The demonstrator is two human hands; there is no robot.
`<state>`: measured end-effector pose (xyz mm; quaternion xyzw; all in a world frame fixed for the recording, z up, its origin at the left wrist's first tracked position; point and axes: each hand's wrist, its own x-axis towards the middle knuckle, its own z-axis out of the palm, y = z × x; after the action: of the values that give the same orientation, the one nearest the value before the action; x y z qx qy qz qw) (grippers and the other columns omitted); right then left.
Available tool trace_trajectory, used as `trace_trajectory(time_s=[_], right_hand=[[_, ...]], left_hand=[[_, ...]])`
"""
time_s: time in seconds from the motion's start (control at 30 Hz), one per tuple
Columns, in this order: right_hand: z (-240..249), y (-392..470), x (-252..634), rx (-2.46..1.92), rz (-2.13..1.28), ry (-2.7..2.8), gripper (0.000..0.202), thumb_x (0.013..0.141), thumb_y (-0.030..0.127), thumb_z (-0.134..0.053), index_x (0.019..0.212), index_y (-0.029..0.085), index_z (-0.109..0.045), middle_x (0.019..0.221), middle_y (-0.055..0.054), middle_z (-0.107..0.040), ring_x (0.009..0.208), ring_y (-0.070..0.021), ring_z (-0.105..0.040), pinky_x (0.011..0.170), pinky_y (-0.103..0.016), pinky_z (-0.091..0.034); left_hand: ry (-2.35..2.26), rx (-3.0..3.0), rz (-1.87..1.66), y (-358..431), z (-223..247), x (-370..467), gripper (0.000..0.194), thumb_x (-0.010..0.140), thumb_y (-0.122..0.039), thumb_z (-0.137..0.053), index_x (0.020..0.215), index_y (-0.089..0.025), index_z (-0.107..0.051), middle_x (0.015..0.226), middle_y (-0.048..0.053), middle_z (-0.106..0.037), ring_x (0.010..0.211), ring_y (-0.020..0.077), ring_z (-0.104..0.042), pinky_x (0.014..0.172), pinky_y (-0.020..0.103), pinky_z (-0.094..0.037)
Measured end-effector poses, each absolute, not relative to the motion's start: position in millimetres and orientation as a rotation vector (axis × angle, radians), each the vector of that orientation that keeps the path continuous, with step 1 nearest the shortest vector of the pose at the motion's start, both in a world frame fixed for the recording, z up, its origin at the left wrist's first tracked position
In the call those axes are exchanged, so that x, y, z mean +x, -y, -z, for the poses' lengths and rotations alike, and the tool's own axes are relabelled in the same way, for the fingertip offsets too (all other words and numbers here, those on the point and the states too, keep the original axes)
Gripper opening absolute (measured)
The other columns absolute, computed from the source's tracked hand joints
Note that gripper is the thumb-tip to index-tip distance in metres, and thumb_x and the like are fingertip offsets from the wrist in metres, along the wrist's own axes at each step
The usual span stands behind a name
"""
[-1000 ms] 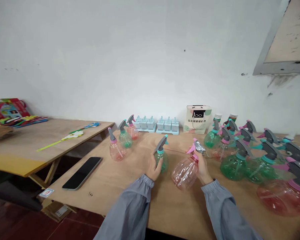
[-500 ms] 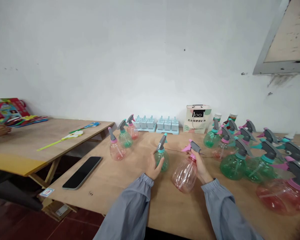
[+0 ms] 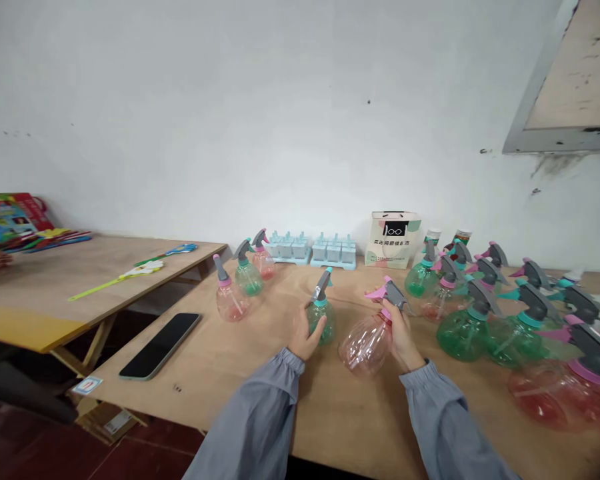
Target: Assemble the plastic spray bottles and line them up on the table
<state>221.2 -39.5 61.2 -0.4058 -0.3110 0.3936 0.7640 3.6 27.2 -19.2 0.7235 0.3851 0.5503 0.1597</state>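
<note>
Left hand (image 3: 306, 333): curled part-way round the side of a rounded, see-through green plastic spray bottle with a turquoise collar and grey trigger head (image 3: 325, 328), thumb on the near side.
Right hand (image 3: 401, 335): fingers closed about the neck and head of a rounded, see-through pink plastic spray bottle with a pink nozzle and grey head (image 3: 363, 347).
Green bottle: roughly upright on the brown wooden tabletop (image 3: 260, 360), left of the pink one.
Pink bottle: tilted, head leaning right; whether its base touches the wood, I cannot tell.
Right-side cluster: green and pink spray bottles with grey heads (image 3: 464, 333) standing close together, near the right hand.
Slip risk: the smooth pink body hangs out from a grip at its neck, so a loose hold could let it swing or drop.
Knock risk: swinging right could topple the cluster's nearest bottles.
Spray risk: pressure on either trigger might squirt liquid, if any reaches the pump.
</note>
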Motion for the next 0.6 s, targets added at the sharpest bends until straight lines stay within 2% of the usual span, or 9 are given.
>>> trace_trajectory(time_s=[0.23, 0.43, 0.6], right_hand=[[-61, 43, 225, -0.918, -0.815, 0.661, 0.038, 0.059, 0.052, -0.074, 0.080, 0.022, -0.066, 0.071, 0.002, -0.066, 0.067, -0.0168, -0.063, 0.059, -0.027, -0.053], [-57, 75, 266, -1.073, -0.644, 0.927, 0.035, 0.066, 0.055, -0.073, 0.082, 0.025, -0.069, 0.075, -0.002, -0.070, 0.085, -0.0243, -0.066, 0.082, -0.037, -0.055], [-53, 125, 320, -1.250, -0.271, 0.985, 0.033, 0.068, 0.051, -0.075, 0.088, 0.026, -0.067, 0.080, 0.001, -0.068, 0.077, -0.0185, -0.064, 0.074, -0.031, -0.053]], left_hand=[[-1.071, 2.068, -1.555, -28, 19, 2, 0.050, 0.090, -0.043, -0.061, 0.131, -0.019, -0.046, 0.124, 0.015, -0.062, 0.119, 0.0289, -0.061, 0.104, 0.049, -0.046], [-1.121, 2.005, -1.605, -22, 14, 7, 0.051, 0.090, -0.050, -0.058, 0.128, -0.018, -0.048, 0.118, 0.014, -0.064, 0.114, 0.0292, -0.062, 0.101, 0.048, -0.047], [-1.125, 2.020, -1.588, -20, 12, 8, 0.050, 0.090, -0.051, -0.057, 0.127, -0.017, -0.048, 0.120, 0.015, -0.063, 0.115, 0.0296, -0.061, 0.101, 0.049, -0.046]])
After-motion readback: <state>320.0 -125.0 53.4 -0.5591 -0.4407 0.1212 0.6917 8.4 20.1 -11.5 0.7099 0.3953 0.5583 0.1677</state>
